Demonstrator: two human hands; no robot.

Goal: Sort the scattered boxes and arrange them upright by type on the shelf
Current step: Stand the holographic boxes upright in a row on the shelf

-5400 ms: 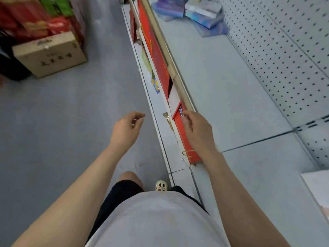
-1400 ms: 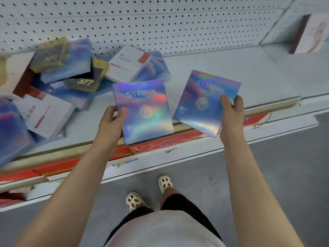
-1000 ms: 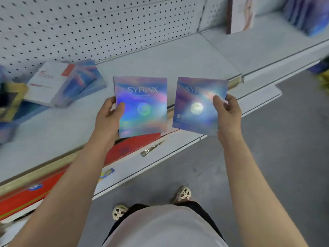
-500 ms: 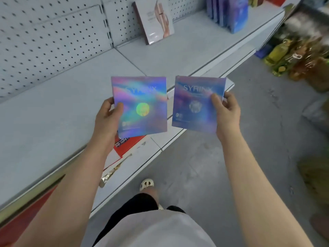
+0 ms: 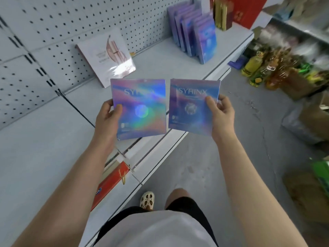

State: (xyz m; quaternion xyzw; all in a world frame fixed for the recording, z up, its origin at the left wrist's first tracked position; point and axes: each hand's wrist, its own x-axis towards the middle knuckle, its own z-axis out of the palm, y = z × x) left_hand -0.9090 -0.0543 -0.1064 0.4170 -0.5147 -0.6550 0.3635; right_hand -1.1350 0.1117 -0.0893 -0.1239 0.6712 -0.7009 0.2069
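Left hand (image 5: 108, 114) and right hand (image 5: 220, 114) each grip a holographic box (image 5: 142, 111), shelf (image 5: 156, 65) behind

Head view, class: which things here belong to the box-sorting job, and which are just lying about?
Belong to the job:
- holographic box in the left hand
- holographic box in the right hand
- upright row of matching boxes
- pink-and-white box leaning on the pegboard
- shelf

Lying about:
- oil bottles on the floor
- cardboard boxes

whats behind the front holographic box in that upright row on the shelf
Behind the front holographic blue-purple box stand several more matching boxes, upright in a row on the grey shelf. Only their edges show; their faces are covered.
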